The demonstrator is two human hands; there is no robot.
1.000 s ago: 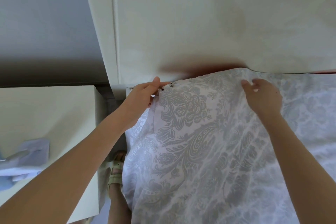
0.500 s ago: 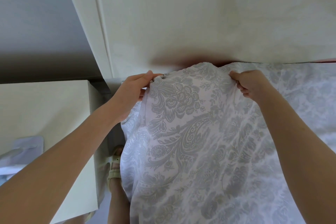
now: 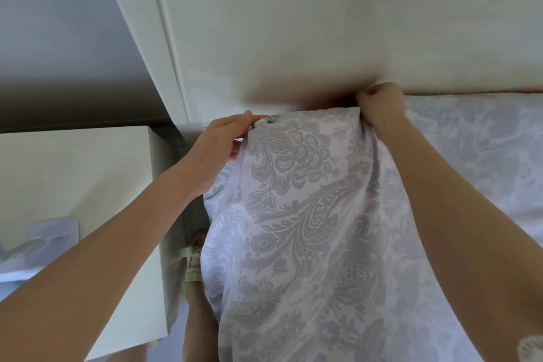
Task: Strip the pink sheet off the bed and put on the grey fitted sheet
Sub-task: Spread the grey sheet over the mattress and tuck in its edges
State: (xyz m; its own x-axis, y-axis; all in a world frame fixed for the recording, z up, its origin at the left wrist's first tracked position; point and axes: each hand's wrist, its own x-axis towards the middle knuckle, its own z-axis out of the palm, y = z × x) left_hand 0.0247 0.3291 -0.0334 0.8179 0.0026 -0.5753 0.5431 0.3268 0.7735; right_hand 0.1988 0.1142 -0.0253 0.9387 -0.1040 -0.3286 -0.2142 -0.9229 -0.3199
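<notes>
The grey fitted sheet (image 3: 308, 214), pale with a grey paisley and flower pattern, drapes over the bed's head corner and hangs down its side. My left hand (image 3: 223, 138) pinches the sheet's corner edge at the bed's left corner. My right hand (image 3: 379, 103) grips a bunch of the sheet and presses it against the cream headboard (image 3: 293, 23), fingers curled. A thin strip of pink (image 3: 529, 88) shows at the headboard's foot on the far right.
A white bedside cabinet (image 3: 73, 185) stands to the left of the bed, with pale blue items (image 3: 38, 238) on it. My sandalled foot (image 3: 194, 270) stands in the narrow gap between cabinet and bed. A grey wall is at the upper left.
My right hand went from resting open on the sheet to gripping it, then moved up to the headboard with the fabric. My left hand kept its pinch on the corner.
</notes>
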